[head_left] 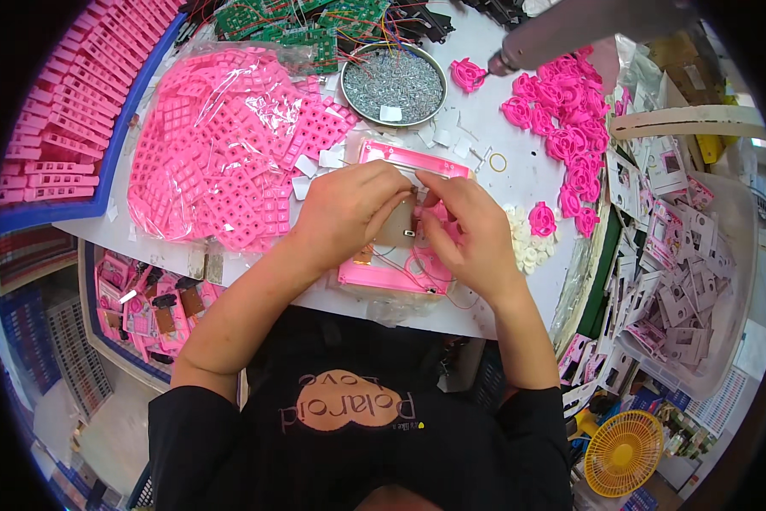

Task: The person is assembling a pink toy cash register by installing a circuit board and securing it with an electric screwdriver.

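Observation:
On the white table in front of me lies an open pink plastic casing (374, 275) with thin red wires (410, 264) looped inside. Over its middle stands a brown circuit board (393, 228) carrying a small light-coloured part. My left hand (359, 204) is closed at the board's upper edge, thumb and fingers pinched on it. My right hand (470, 223) is closed too, its fingers bent beside the board. Whatever lies between the right fingertips is hidden. Clear plastic wrap (391, 308) shows beneath the casing's near edge.
A bag of pink keypad pieces (221, 145) lies left. Behind are a round tin of screws (393, 85) and green circuit boards (315, 38). Pink rose-shaped parts (570, 128) and white pieces (532, 247) sit right. A power screwdriver (570, 34) hangs overhead.

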Motion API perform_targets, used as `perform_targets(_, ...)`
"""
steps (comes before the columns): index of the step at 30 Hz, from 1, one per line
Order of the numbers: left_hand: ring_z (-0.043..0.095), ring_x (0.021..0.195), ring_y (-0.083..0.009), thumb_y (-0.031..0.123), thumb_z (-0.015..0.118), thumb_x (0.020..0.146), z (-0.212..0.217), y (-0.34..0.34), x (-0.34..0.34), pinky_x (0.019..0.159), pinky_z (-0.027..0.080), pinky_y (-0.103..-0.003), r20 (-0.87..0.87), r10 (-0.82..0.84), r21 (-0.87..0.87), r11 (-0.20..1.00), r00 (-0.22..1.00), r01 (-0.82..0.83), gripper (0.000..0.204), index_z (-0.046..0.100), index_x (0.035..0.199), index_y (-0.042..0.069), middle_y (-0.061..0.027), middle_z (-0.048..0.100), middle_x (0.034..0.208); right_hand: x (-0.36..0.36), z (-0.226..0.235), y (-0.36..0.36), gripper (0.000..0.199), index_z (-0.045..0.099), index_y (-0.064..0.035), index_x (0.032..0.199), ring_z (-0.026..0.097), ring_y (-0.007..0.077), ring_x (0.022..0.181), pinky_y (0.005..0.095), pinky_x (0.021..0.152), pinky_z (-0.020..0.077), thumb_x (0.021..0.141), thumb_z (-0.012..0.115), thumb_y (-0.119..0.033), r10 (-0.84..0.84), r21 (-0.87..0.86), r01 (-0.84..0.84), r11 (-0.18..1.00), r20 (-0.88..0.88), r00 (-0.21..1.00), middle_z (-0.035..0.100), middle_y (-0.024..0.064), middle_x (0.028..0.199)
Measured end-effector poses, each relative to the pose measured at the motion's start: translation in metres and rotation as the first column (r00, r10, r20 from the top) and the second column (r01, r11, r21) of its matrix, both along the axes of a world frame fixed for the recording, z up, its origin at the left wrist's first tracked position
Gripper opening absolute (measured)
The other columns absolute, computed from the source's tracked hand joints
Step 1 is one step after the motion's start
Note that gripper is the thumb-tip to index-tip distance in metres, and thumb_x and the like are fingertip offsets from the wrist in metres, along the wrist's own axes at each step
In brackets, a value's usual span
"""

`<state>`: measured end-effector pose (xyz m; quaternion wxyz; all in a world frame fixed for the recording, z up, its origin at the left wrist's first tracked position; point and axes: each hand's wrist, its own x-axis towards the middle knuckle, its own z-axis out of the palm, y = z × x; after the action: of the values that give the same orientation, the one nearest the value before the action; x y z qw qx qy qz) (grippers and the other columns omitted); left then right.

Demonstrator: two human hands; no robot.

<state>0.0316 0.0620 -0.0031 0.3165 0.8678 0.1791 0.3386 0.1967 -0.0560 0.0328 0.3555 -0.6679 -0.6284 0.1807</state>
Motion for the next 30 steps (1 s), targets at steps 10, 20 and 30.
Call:
perform_targets(10, 0.068, 0.076, -0.0279, 0.009, 0.072, 0.086, 0.004, 0.0, -0.005, 0.065, 0.053, -0.037, -0.011, 0.019, 0.017, 1.0, 1.0, -0.019, 0.014, 0.069, 0.099, 0.008, -0.0086, 0.068, 0.088, 0.01, 0.017, -0.006, 0.043, 0.065, -0.0068, 0.125, 0.065, 0.0286, 0.085, 0.0376, 0.075, 0.0526, 0.082, 0.067, -0.005, 0.079, -0.064, -0.081, 0.995, -0.021, 0.997, 0.065, 0.0112, 0.093)
perform_targets(20, 0.068, 0.075, -0.0272, 0.012, 0.072, 0.086, 0.002, -0.003, -0.004, 0.065, 0.054, -0.037, 0.0, 0.068, -0.015, 0.998, 0.998, -0.068, 0.012, 0.069, 0.097, 0.009, -0.0071, 0.068, 0.087, 0.002, 0.014, -0.013, 0.048, 0.061, -0.0053, 0.132, 0.065, 0.0261, 0.074, 0.0373, 0.066, 0.0522, 0.084, 0.068, -0.006, 0.022, -0.091, -0.023, 0.996, -0.008, 1.0, 0.065, 0.0108, 0.086)
perform_targets(30, 0.07, 0.078, -0.0279, 0.012, 0.072, 0.087, 0.005, -0.004, -0.011, 0.067, 0.055, -0.036, -0.078, 0.135, -0.163, 0.976, 0.988, -0.146, 0.011, 0.072, 0.097, 0.007, -0.009, 0.071, 0.088, 0.083, 0.009, -0.005, 0.027, 0.073, -0.0026, 0.112, 0.063, 0.0146, 0.064, 0.0305, 0.059, 0.0491, 0.087, 0.067, -0.009, -0.316, -0.233, 0.309, 0.922, 0.007, 0.949, 0.07, 0.0092, 0.081)
